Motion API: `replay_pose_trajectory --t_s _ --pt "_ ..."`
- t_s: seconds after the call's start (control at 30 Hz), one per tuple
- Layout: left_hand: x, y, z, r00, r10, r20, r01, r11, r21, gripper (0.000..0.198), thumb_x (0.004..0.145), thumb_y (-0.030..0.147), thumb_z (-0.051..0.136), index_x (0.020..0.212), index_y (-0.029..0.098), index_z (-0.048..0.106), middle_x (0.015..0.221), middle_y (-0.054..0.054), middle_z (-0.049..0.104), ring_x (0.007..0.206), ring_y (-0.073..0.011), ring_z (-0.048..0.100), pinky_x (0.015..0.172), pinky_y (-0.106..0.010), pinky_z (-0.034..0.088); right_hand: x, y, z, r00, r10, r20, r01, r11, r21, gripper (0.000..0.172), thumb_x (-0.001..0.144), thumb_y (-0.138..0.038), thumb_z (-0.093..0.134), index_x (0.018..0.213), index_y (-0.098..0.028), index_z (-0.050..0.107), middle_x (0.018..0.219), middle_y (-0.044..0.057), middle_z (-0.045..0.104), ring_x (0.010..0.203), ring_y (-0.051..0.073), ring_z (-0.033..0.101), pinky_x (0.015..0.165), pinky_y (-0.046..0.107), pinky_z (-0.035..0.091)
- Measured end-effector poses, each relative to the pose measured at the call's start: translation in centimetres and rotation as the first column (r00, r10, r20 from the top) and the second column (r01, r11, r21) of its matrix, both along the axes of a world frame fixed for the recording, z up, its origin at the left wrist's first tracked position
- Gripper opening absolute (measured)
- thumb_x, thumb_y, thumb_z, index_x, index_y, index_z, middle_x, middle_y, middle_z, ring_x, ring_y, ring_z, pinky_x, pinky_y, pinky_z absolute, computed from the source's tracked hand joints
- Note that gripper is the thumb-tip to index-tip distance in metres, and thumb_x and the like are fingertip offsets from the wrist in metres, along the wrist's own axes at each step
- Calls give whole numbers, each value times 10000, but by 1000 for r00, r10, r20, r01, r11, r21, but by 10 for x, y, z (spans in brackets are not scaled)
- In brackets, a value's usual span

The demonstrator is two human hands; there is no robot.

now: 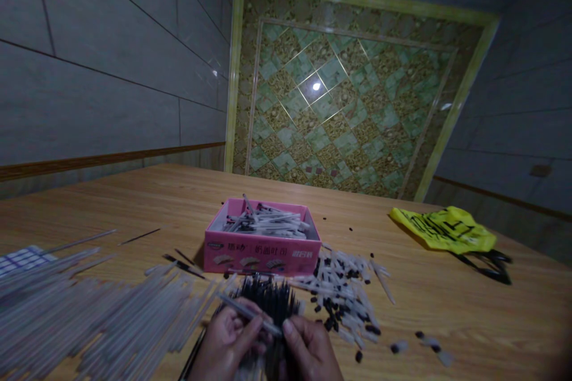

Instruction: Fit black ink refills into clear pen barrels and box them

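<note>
My left hand (226,345) and my right hand (310,348) meet at the bottom centre, both closed on one clear pen barrel (248,311) that slants up to the left between them. Just beyond my fingers lies a bundle of black pen refills (270,297). A pink cardboard box (261,250) behind it holds several assembled pens. To the left spreads a large heap of clear barrels (89,315). To the right lies a scatter of pen caps and small black parts (346,294).
All of this rests on a wooden table (447,303). A yellow plastic bag (447,229) lies at the right with black scissors (489,265) partly under it. A blue-and-white sheet (20,259) shows at the left edge. Tiled walls stand beyond.
</note>
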State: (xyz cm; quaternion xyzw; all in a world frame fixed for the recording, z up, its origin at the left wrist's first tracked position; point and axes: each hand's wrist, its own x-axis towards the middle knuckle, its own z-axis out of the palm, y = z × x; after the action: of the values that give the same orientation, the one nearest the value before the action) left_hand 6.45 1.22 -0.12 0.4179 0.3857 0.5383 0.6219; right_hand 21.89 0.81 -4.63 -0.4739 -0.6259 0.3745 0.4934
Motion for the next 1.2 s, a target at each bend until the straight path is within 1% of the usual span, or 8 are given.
replay_pose_trajectory --t_s 0.13,0.23,0.3,0.67,0.83,0.97,1.1,1.2 --pt "0 1 -2 999 46 25 -45 999 -28 308 633 370 737 801 159 589 717 -49 667 647 -177 609 486 -250 483 14 1 26 958 -142 251 120 988 98 449 892 -474 392 587 -168 513 541 -11 470 537 128 434 506 222 321" --pt "-1 3 -7 994 23 104 -13 996 -89 358 666 411 699 901 166 586 632 4 608 568 -138 554 459 -230 456 33 4 49 786 -346 512 208 928 309 151 844 -192 471 823 -183 621 822 42 609 783 189 511 693 259 372" --pt "-1 4 -9 989 -33 143 42 997 -62 377 674 438 682 909 161 581 536 42 539 478 -110 485 439 -230 435 46 8 55 681 -416 603 227 902 366 284 792 -72 446 962 -203 632 954 58 619 894 217 495 764 282 363" --pt "-2 5 -11 990 -119 74 124 990 -74 368 721 483 619 908 174 551 489 94 423 342 6 157 350 -162 85 70 18 36 449 -491 746 310 869 385 326 725 9 429 805 -206 660 852 66 600 858 231 504 689 296 343" --pt "-3 8 -17 985 -111 133 125 987 -102 410 704 506 628 925 174 532 486 91 443 323 8 165 347 -171 68 59 14 49 695 -446 564 285 891 354 312 796 -79 437 1028 -202 606 986 79 608 921 231 540 775 316 397" --pt "-4 13 -23 976 -69 207 105 980 -167 420 695 481 642 946 166 524 476 86 458 313 9 184 354 -165 67 35 8 57 985 -143 100 129 982 139 257 829 -302 544 1044 -168 588 953 88 644 879 211 595 792 322 461" --pt "-4 16 -24 955 -21 296 91 970 -225 465 610 437 713 938 155 541 452 87 461 302 10 188 352 -159 64 10 3 61 932 182 -314 -253 946 -202 444 712 -476 672 955 -116 579 496 -24 561 354 90 467 374 212 428" --pt "-2 13 -22 946 -37 323 124 960 -252 425 578 417 743 858 156 559 434 76 469 296 6 215 351 -150 73 -11 2 73 852 237 -466 -383 890 -247 485 639 -478 740 899 -104 575 449 -41 543 293 64 445 309 168 382"
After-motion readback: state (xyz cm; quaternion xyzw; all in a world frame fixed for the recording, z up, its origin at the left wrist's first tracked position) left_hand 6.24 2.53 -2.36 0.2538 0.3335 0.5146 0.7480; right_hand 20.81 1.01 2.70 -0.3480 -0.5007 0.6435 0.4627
